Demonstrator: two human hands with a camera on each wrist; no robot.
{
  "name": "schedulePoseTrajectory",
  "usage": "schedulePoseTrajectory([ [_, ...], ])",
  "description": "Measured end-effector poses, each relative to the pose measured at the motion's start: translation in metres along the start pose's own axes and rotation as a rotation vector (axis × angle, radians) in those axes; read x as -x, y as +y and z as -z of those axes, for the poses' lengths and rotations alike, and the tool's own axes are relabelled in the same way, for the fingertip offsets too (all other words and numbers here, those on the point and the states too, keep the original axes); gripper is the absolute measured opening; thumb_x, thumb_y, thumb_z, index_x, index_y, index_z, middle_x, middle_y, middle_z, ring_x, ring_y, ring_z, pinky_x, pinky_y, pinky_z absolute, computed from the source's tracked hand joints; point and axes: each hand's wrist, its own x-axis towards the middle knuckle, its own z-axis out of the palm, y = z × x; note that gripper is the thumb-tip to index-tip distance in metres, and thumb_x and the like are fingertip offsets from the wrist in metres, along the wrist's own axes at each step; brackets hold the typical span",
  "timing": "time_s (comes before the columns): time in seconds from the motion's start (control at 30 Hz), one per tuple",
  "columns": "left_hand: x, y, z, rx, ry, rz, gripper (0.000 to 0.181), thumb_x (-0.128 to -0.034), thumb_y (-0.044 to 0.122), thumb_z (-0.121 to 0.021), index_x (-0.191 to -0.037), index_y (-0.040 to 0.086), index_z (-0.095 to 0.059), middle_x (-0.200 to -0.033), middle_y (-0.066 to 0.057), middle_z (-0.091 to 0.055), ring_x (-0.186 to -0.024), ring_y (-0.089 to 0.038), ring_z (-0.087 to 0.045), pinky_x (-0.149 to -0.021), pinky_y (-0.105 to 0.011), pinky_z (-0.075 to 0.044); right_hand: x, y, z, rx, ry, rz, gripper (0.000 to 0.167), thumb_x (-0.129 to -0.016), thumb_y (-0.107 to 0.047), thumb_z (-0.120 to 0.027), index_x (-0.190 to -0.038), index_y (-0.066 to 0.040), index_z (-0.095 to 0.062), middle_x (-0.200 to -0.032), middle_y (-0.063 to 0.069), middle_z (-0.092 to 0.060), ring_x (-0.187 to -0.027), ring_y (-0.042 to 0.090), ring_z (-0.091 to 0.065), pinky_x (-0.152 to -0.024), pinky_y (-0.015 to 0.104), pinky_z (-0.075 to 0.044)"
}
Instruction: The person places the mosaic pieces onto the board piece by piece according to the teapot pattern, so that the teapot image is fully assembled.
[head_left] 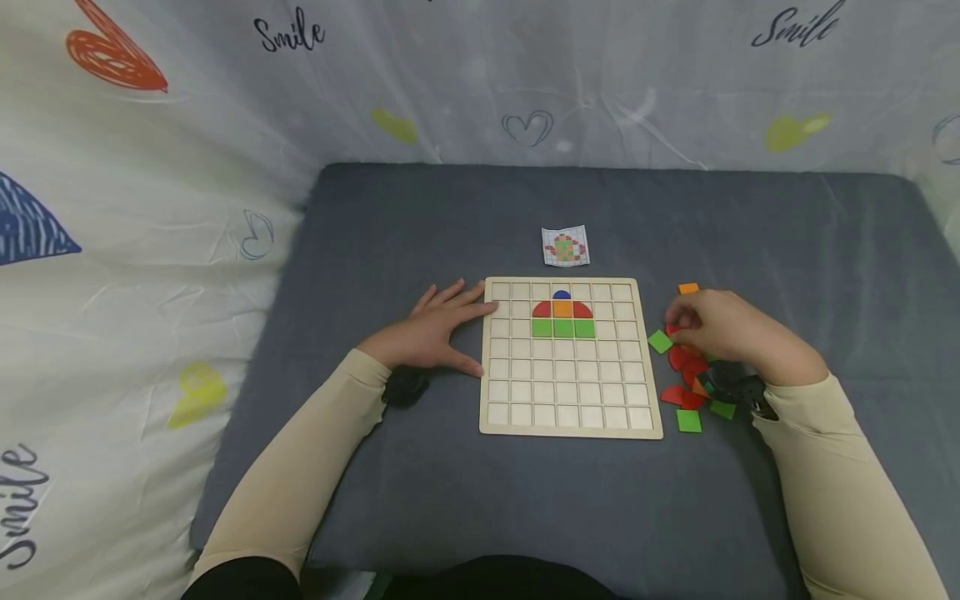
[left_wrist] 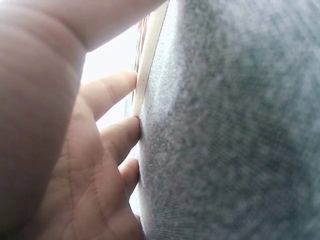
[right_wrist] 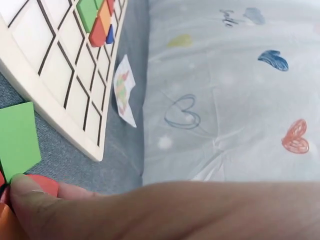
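Right, seven pieces sit in the wooden grid board [head_left: 570, 432], flat in front of me: a blue half-disc [head_left: 561, 295] up top, an orange square [head_left: 562, 308] between two red curved pieces [head_left: 542, 310], then three green squares [head_left: 563, 328] in a row. Lower down, the cells show bare wood, so I'd call this the early part, with plenty unplaced. My left hand [head_left: 437, 327] spreads its fingers against the board's left edge. Over on the other side, my right hand [head_left: 723, 329] pinches a red piece [right_wrist: 47, 184] between thumb and fingertip, right above the loose heap [head_left: 681, 357] of reds, greens and a bit of orange. Beyond the board lies a small printed card [head_left: 566, 247]. Everything rests on a dark grey cloth-covered table [head_left: 420, 500], and a white sheet [head_left: 450, 67] with hearts and "Smile" lettering hangs behind and to the left.
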Motion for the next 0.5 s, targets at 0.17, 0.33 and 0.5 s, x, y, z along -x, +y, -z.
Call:
schedulePoseTrajectory([
  [0.17,-0.0007,0.0013,0.0009,0.001,0.002,-0.008,0.109,-0.079,0.057,-0.089,-0.167,0.028,-0.032,-0.177,-0.001,-0.009,-0.164,-0.026,0.005,-0.128,-0.055,0.011,0.001,-0.0008,0.0007,-0.014,0.024,0.025,0.013,-0.095,-0.007,-0.075,-0.105,-0.002,-0.069,-0.087,0.004,-0.064,-0.074,0.019,-0.056,-0.062,0.035,-0.047],
  [0.33,-0.0001,0.0016,0.0009,0.005,0.004,-0.011,0.109,-0.0786,0.056,-0.089,-0.167,0.028,-0.032,-0.177,-0.002,-0.009,-0.164,-0.027,0.005,-0.128,-0.056,0.011,0.0027,-0.0018,0.002,0.003,0.08,0.061,0.021,-0.099,-0.01,-0.072,-0.117,0.0,-0.072,-0.086,0.003,-0.062,-0.068,0.018,-0.053,-0.062,0.034,-0.044],
  [0.5,0.0007,-0.0003,0.0004,0.001,0.008,-0.016,0.109,-0.079,0.057,-0.088,-0.167,0.028,-0.032,-0.177,-0.001,-0.008,-0.164,-0.025,0.005,-0.129,-0.054,0.011,0.0021,-0.0065,0.0004,0.005,0.149,0.066,0.023,-0.1,-0.016,-0.073,-0.118,-0.001,-0.076,-0.084,0.001,-0.069,-0.067,0.016,-0.056,-0.065,0.035,-0.047],
])
